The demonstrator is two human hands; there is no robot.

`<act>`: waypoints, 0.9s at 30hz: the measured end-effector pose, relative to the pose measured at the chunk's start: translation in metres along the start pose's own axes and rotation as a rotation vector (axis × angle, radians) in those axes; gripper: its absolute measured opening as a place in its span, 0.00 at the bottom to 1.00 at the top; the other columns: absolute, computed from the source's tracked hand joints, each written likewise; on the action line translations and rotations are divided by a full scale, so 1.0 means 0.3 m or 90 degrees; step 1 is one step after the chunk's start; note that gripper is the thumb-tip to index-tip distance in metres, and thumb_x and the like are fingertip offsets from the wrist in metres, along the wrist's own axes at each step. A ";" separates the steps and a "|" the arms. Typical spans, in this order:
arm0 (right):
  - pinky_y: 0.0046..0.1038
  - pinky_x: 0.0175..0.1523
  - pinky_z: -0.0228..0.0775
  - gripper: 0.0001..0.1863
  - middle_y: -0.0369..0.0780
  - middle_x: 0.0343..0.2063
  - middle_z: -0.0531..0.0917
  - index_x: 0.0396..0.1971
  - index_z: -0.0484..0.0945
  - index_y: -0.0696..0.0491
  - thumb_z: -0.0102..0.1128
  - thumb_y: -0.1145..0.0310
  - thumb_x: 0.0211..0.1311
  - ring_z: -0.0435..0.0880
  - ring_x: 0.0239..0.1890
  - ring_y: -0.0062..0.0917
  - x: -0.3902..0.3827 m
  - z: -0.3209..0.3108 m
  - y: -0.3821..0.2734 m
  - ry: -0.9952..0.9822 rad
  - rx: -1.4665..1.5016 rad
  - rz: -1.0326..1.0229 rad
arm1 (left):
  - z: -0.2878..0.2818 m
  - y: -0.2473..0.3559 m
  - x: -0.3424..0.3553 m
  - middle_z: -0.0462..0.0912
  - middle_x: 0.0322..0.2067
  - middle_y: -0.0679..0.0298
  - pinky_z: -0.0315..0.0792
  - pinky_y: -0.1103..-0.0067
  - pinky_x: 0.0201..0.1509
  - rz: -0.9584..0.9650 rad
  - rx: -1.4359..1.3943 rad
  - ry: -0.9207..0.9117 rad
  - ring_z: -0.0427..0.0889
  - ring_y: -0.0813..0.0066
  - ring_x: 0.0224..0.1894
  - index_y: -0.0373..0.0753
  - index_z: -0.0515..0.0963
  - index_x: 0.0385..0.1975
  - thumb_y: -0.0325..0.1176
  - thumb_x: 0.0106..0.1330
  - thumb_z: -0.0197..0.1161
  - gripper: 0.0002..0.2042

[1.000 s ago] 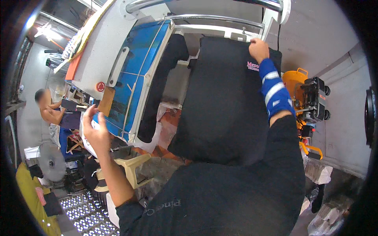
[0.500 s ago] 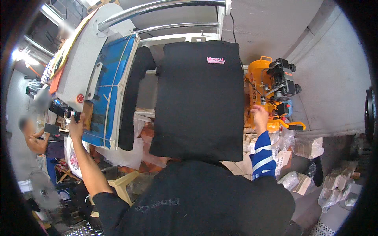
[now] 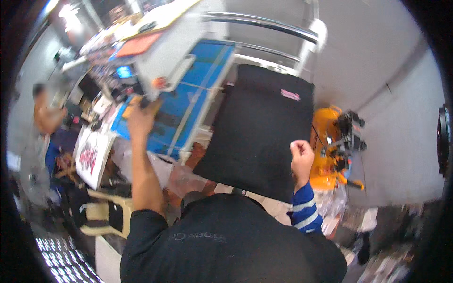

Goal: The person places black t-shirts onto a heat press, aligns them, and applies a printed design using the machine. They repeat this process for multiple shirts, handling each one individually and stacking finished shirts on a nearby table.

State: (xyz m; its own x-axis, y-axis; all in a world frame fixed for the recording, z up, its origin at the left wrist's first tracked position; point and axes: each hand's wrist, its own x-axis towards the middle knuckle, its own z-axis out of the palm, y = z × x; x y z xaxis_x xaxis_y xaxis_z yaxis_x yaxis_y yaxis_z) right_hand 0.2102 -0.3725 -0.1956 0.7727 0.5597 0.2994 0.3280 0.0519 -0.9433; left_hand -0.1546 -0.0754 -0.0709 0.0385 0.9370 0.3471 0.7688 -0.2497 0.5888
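Observation:
My left hand [image 3: 140,118] is closed around a small black fitting [image 3: 145,102] by a red button [image 3: 159,82] on the white machine, over its blue platen [image 3: 188,118]. A black garment [image 3: 255,132] with a small pink print lies flat on the board to the right. Beside that garment’s lower right edge is my right hand [image 3: 301,158], fingers curled together; whether they hold anything is too unclear to tell. My right forearm has a blue sleeve with pale stripes.
At left a co-worker [image 3: 45,118] sits near a cluttered bench and a printed white sheet [image 3: 92,155]. A plastic stool [image 3: 108,219] stands below. An orange compressor [image 3: 325,165] is at right by the wall. Metal rails [image 3: 259,21] cross above the board.
My right hand left the garment’s top corner and came down beside its right edge, its fingers now curled. My left hand reached the black fitting and closed on it. The view has shifted.

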 end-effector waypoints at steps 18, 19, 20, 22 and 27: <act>0.46 0.72 0.56 0.30 0.56 0.61 0.73 0.64 0.68 0.66 0.55 0.57 0.73 0.71 0.65 0.47 -0.170 0.722 -0.646 0.226 -0.366 -0.537 | -0.212 -0.542 -0.218 0.80 0.29 0.67 0.75 0.80 0.38 0.073 -0.697 -0.105 0.79 0.81 0.32 0.39 0.80 0.32 0.28 0.68 0.67 0.03; 0.45 0.74 0.54 0.35 0.59 0.65 0.68 0.66 0.63 0.69 0.56 0.55 0.73 0.67 0.68 0.49 -0.134 0.704 -0.651 0.279 -0.428 -0.407 | -0.209 -0.706 -0.172 0.79 0.29 0.69 0.75 0.80 0.38 -0.054 -0.879 -0.063 0.78 0.80 0.29 0.40 0.78 0.38 0.29 0.71 0.64 0.03; 0.43 0.74 0.53 0.36 0.60 0.67 0.66 0.67 0.62 0.68 0.56 0.53 0.73 0.65 0.70 0.50 -0.080 0.658 -0.598 0.321 -0.470 -0.329 | -0.238 -0.867 -0.106 0.78 0.28 0.68 0.76 0.80 0.36 -0.112 -0.954 -0.004 0.77 0.79 0.28 0.39 0.76 0.42 0.29 0.72 0.60 0.03; 0.42 0.72 0.59 0.38 0.60 0.66 0.68 0.67 0.63 0.67 0.58 0.51 0.72 0.69 0.68 0.51 -0.016 0.591 -0.507 0.353 -0.452 -0.252 | -0.236 -1.248 -0.030 0.77 0.28 0.68 0.76 0.78 0.33 -0.421 -0.783 0.085 0.78 0.78 0.27 0.36 0.76 0.41 0.28 0.71 0.59 0.04; 0.44 0.65 0.68 0.36 0.59 0.59 0.75 0.63 0.69 0.66 0.61 0.51 0.69 0.77 0.60 0.51 0.102 0.542 -0.418 0.513 -0.561 -0.315 | 0.123 -1.789 -0.104 0.77 0.27 0.66 0.80 0.73 0.31 -0.739 -0.655 -0.135 0.79 0.72 0.25 0.34 0.77 0.42 0.31 0.69 0.63 0.08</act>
State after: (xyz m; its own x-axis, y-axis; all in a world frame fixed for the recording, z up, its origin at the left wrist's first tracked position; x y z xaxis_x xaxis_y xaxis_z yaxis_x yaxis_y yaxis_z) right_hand 0.1045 -0.2276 -0.0916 0.4741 -0.0317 0.8799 0.6788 -0.6233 -0.3882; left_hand -0.5449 0.0384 -0.4245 -0.0901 0.7222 -0.6858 -0.3055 0.6354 0.7092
